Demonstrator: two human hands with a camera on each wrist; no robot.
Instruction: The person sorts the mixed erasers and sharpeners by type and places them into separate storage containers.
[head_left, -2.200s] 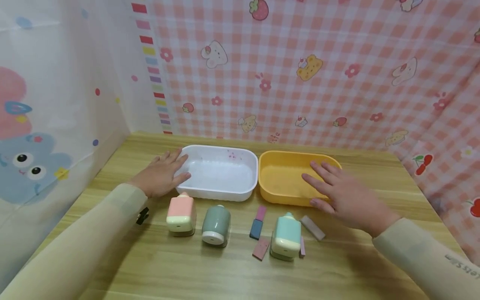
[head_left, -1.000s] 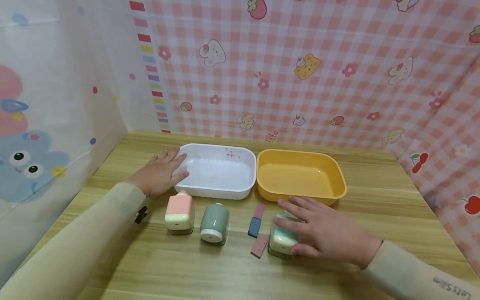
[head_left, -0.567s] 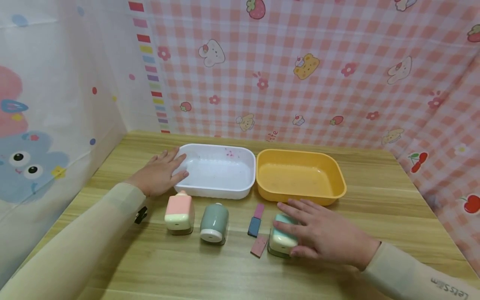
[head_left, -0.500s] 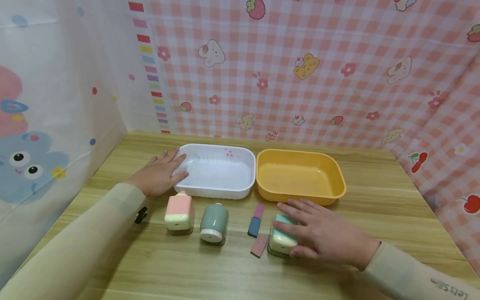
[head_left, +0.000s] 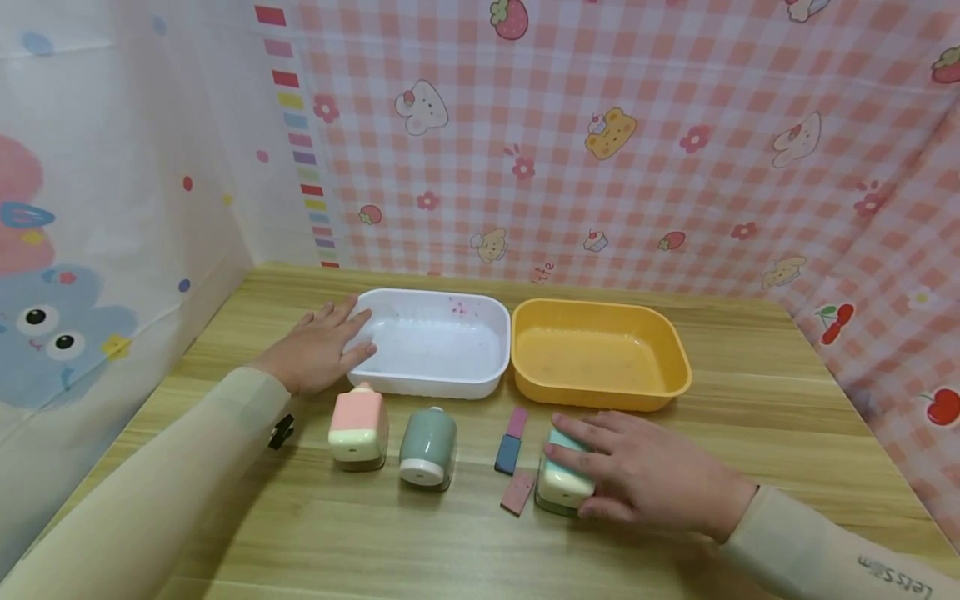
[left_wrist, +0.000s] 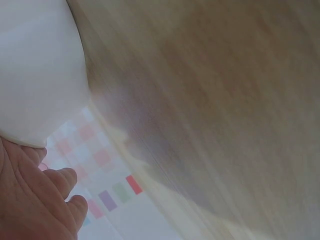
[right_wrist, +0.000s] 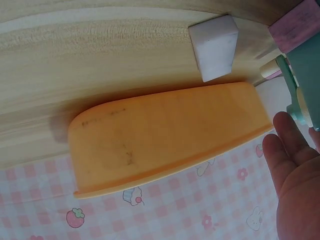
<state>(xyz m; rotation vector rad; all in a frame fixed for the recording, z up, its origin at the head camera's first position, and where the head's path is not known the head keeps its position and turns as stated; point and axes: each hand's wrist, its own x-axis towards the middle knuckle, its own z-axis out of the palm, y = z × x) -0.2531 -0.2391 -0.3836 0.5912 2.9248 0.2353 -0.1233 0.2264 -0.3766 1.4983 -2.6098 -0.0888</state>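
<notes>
My left hand [head_left: 307,350] lies at the left end of the white tray [head_left: 427,386], thumb and fingertips at its rim, fingers spread. In the left wrist view, the fingers [left_wrist: 62,182] show beside the white wall. My right hand [head_left: 652,471] rests over a teal-and-cream pencil sharpener [head_left: 564,487], fingers draped across its top and thumb at its near right side; its right part is hidden. In the right wrist view, two fingers [right_wrist: 295,140] stretch out beside its crank. A pink-and-cream sharpener [head_left: 358,425] and a grey-green one [head_left: 427,446] stand between the hands.
The yellow tray [head_left: 600,398] sits against the white one. Small blocks, pink [head_left: 517,421], blue [head_left: 507,454] and dusty pink [head_left: 517,492], lie left of the right hand. A white block [right_wrist: 215,45] is near the yellow tray. A black clip [head_left: 282,432] lies by the left sleeve.
My right hand has come from above the yellow tray down to the teal sharpener, its fingers sinking slightly lower just now. The left hand has stayed in place.
</notes>
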